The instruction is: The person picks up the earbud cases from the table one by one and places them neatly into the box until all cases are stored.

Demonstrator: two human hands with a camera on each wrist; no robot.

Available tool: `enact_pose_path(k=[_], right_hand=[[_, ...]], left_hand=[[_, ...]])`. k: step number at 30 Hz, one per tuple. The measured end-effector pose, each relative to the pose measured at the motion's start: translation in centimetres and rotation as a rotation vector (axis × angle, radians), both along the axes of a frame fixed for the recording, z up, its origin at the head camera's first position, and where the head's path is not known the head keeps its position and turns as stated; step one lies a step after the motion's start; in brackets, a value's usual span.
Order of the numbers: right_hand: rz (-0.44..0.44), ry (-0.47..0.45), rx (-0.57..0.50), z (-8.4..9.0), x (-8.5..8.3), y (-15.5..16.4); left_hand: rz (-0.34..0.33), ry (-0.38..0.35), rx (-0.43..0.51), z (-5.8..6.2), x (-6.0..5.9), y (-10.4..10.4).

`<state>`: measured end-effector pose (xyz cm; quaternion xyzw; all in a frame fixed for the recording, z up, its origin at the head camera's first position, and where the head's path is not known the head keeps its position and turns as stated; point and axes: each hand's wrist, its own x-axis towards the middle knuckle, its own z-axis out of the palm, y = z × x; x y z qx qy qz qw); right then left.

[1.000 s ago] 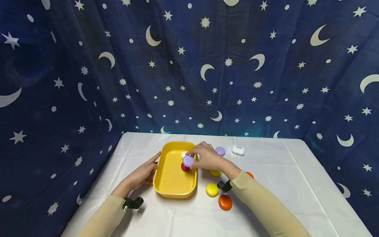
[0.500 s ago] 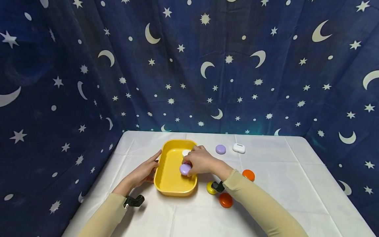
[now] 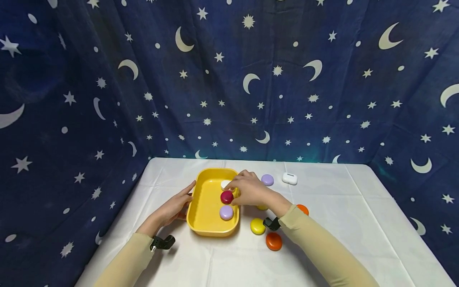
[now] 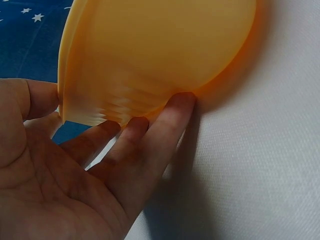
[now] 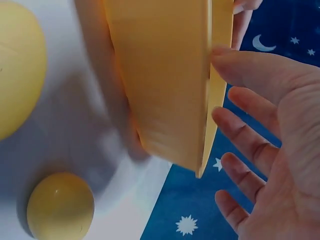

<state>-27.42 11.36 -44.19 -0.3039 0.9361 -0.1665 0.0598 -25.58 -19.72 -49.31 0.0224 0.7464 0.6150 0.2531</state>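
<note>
Your left hand (image 3: 174, 208) lies with straight fingers against the outer wall of the yellow tray (image 3: 207, 215) on the white surface (image 3: 340, 223). Your right hand (image 3: 249, 189), fingers loose and holding nothing, hovers over the tray's right rim, part-hiding a white disc (image 3: 225, 184) inside. A red disc (image 3: 226, 197) and a purple disc (image 3: 226, 212) lie in the tray. Your wrist covers most of one yellow disc (image 3: 262, 207); an orange disc (image 3: 303, 209) is half hidden behind your sleeve.

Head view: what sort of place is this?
Probably a makeshift recording setup: a star-and-moon curtain encloses a white-clothed table, where a yellow tray and coloured discs are laid out.
</note>
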Motion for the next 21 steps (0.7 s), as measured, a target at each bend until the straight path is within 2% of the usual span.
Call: enact_pose_path(k=[6,21], right_hand=[[-0.022,0.014,-0.075,0.6,0.3,1.1],[-0.165,-0.037,-0.177,1.6,1.0,5.7]], left_hand=[[0.007,-0.005,-0.008,0.0,-0.1,0.1],[0.007,-0.005,0.016,-0.1,-0.1,0.0]])
